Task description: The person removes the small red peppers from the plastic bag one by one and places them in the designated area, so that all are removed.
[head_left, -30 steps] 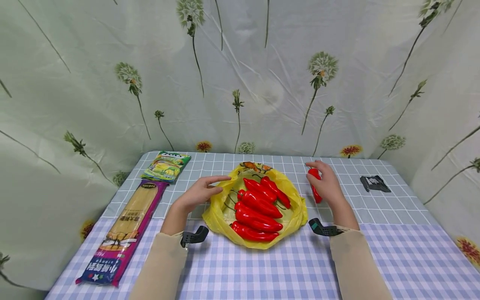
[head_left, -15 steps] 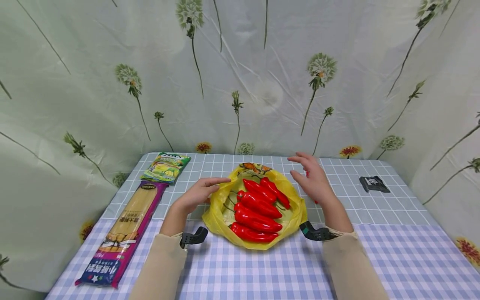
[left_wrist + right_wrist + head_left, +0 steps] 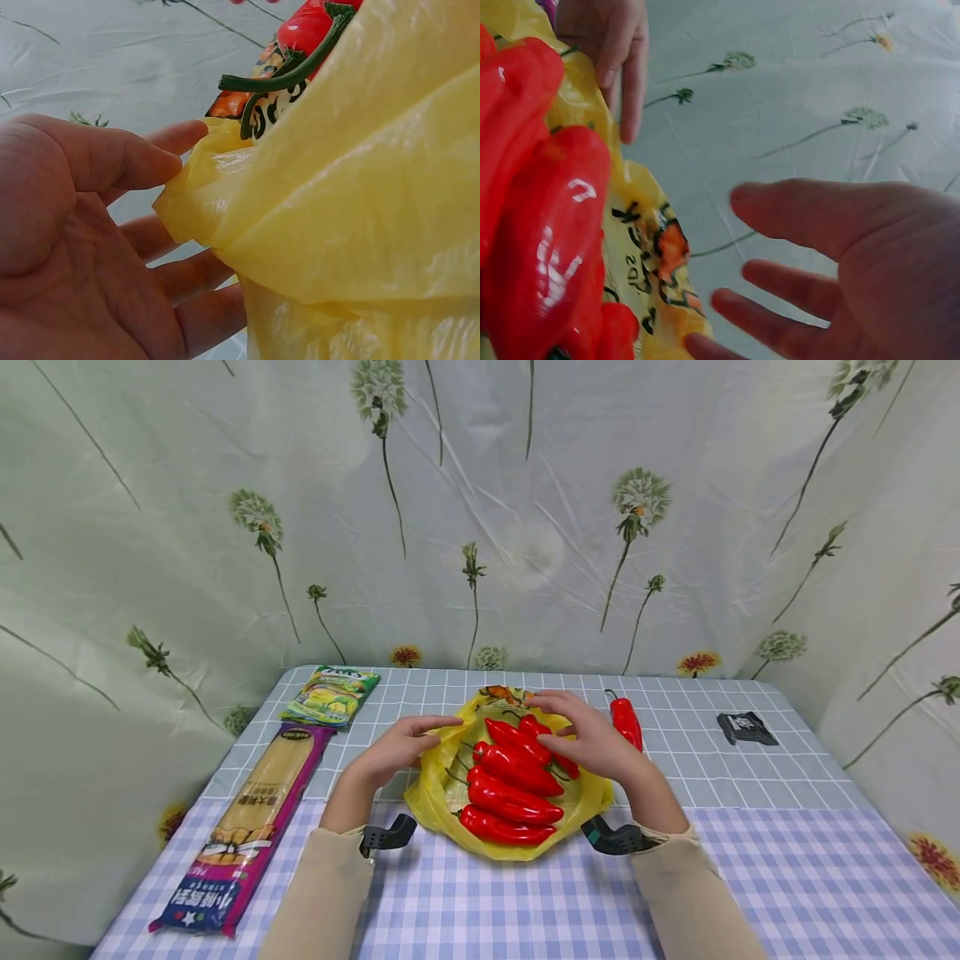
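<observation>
A yellow plastic bag lies open at the table's middle with several red peppers in it. My left hand pinches the bag's left edge between thumb and fingers; the left wrist view shows the folded rim under my thumb. My right hand hovers over the far peppers with fingers spread and holds nothing; in the right wrist view it is open above the peppers. One loose red pepper lies on the cloth just right of the bag.
A long noodle pack lies at the left, with a green snack packet behind it. A small black packet sits at the far right. A flowered curtain closes off the back and sides. The checked tablecloth covers the table.
My right hand let go of the red pepper on the cloth to the right and swung left over the peppers in the bag. The left hand kept its hold.
</observation>
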A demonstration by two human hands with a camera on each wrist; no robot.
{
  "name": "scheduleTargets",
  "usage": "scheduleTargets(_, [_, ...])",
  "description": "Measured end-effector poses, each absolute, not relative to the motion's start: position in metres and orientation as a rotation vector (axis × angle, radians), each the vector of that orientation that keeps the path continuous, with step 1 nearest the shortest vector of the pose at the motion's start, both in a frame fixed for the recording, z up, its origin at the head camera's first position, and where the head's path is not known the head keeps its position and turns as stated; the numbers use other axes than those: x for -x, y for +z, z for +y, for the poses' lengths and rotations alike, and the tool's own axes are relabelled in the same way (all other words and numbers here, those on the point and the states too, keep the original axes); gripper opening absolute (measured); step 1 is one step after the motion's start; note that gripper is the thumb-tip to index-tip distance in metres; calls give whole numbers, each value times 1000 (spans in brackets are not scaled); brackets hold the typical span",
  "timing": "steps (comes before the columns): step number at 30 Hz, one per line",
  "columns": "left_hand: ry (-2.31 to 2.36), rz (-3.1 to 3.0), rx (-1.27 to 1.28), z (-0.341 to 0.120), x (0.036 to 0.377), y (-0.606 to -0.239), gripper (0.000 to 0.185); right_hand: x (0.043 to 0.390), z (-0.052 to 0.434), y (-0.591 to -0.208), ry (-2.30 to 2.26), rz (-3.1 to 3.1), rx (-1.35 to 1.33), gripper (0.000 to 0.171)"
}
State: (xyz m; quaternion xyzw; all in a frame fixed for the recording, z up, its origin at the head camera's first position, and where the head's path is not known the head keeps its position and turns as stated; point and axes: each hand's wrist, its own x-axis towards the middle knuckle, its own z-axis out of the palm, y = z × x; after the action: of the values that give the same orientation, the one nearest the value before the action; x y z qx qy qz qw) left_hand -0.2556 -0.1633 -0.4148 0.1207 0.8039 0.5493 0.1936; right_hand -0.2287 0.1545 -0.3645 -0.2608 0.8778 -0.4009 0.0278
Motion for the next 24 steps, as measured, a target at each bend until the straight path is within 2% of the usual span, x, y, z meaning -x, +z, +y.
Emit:
scheduleTargets(6, [1538, 2250, -324, -163, 257, -416, 41, 229, 142, -373, -1114, 2570, 858, 61])
scheduleTargets(12, [1542, 2242, -335, -163, 256, -414, 41, 228, 131, -380, -988, 2555, 894, 60])
scheduleTargets(24, [1537, 2248, -340, -162, 255, -413, 43, 225, 121, -391, -899, 2590, 756, 62])
